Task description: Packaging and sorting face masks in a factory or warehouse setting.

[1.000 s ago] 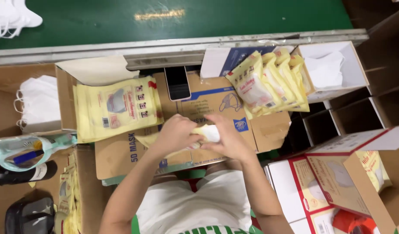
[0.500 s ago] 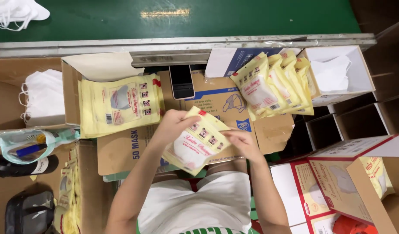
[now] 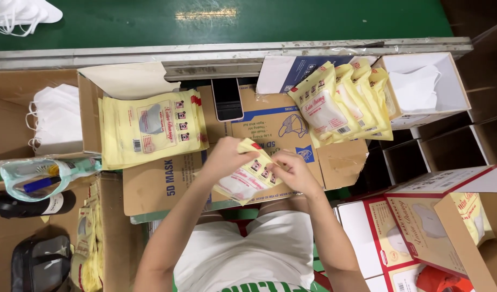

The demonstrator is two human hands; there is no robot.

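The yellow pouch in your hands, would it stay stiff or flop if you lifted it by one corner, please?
The yellow pouch probably flops: it already bends between the left hand and right hand. It looks thin and flat, so likely light. Its glossy film may be slippery.

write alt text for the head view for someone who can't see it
Seen from above, a person's left hand and right hand hold a pale yellow pouch over a flattened cardboard box. A stack of yellow pouches lies to the left, a fanned row of pouches to the right, and a phone ahead.
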